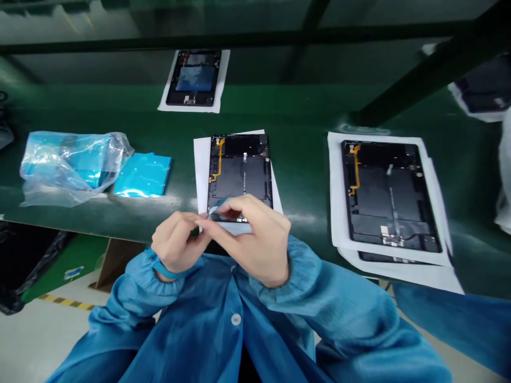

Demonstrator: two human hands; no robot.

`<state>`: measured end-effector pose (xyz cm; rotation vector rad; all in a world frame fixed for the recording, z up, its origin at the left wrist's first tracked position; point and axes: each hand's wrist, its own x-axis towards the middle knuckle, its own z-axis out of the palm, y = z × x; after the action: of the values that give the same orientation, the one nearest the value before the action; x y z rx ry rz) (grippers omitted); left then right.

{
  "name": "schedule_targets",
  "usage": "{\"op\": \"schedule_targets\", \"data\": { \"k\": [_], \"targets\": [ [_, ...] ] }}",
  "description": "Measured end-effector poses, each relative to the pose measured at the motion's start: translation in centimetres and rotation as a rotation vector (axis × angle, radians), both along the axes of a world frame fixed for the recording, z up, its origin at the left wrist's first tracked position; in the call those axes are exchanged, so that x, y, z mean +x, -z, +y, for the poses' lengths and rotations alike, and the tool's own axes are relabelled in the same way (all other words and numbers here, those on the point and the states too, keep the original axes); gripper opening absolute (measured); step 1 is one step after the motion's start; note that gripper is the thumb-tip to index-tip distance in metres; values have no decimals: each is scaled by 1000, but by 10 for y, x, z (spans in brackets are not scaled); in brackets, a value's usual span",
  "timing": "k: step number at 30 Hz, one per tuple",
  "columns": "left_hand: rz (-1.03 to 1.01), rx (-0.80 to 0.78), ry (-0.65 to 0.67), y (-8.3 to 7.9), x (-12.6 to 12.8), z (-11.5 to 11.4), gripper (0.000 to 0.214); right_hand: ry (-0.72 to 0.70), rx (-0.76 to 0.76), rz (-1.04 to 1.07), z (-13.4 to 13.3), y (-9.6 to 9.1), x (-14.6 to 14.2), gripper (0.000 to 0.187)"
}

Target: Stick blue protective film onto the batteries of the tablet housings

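Observation:
My left hand (179, 242) and my right hand (255, 239) meet over the lower left corner of an open tablet housing (257, 183). Both are closed in a pinch, fingertips together. A small pale strip (213, 210) shows at the fingertips of my right hand; whatever my left fingers pinch is too small to make out. The housing is black inside, with an orange flex cable (219, 159) along its left side and a thin ribbon cable (245, 173) down the middle. It lies on a white sheet (202, 165), its lower edge partly hidden by my hands.
Blue film-covered flat pieces (141, 175) lie left, beside a clear plastic bag (72, 165) of similar ones. Another tablet housing (367, 186) rests on white sheets at right, over one more. A housing with a blue piece (195, 78) sits farther back. A green post (419, 69) slants at right.

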<state>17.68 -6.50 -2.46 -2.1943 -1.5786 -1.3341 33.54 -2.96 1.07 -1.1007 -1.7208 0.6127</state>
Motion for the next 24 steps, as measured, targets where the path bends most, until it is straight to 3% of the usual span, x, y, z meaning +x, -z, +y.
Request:
{"op": "schedule_targets", "data": {
  "k": [7,10,15,18,21,24],
  "targets": [
    [52,39,50,4,17,8,22,60,181,-128,5,7,4,2],
    [46,-50,148,-1,12,7,26,24,271,-211,9,10,11,8],
    [309,134,-24,-28,-25,14,55,-166,456,-480,19,5,39,15],
    [475,20,160,-46,-43,27,37,-238,515,-530,27,2,55,16],
    [383,-120,355,-54,-44,42,18,-276,491,-504,36,5,62,13],
    [255,-184,420,-53,-37,59,13,-321,357,-453,45,12,64,12]
  ]
}}
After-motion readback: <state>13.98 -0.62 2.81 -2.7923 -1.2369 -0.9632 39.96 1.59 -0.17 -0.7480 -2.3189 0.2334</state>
